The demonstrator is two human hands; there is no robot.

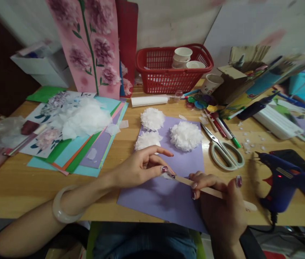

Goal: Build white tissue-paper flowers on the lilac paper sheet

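My right hand (217, 201) grips a flat wooden craft stick (186, 181) that slants across a purple sheet of paper (163, 205). At the stick's far tip, my left hand (144, 165) has its thumb and a finger pinched close together, with the index finger stretched out above. A small white scrap (166, 176) shows by those fingertips; I cannot tell whether it is held. Three ruffled white paper pompoms, one of them a round pompom (185, 136), sit on the upper part of the purple sheet. The lower left pompom (148, 140) is partly behind my left hand.
Scissors (224, 153) lie right of the sheet, near a blue glue gun (279, 183) with a lit red light. Markers (224, 127) and a red basket (165, 81) with paper cups stand behind. Coloured papers (87, 158) and white tissue (83, 118) lie at left.
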